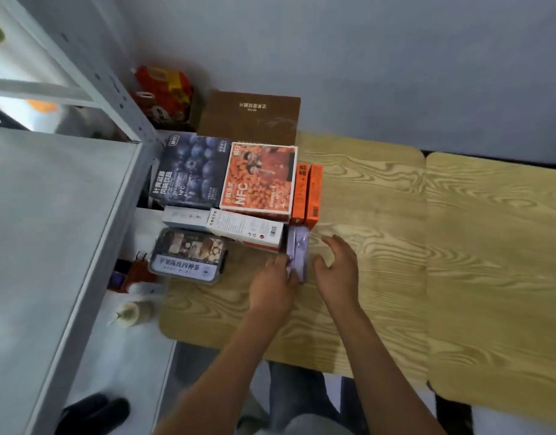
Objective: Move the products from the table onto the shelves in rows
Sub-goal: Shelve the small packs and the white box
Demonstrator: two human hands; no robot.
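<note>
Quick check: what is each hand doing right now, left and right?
Left hand: grips the near end of the purple box on the table.
Right hand: open, fingers spread beside the box, holding nothing.

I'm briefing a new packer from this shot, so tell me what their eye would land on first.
First, the bright orange NFC box and the dark blueberry box side by side at the far left of the wooden table, beside the white shelf unit. Then the two hands near the middle: the left hand grips a small purple box, the right hand hovers open beside it.
</note>
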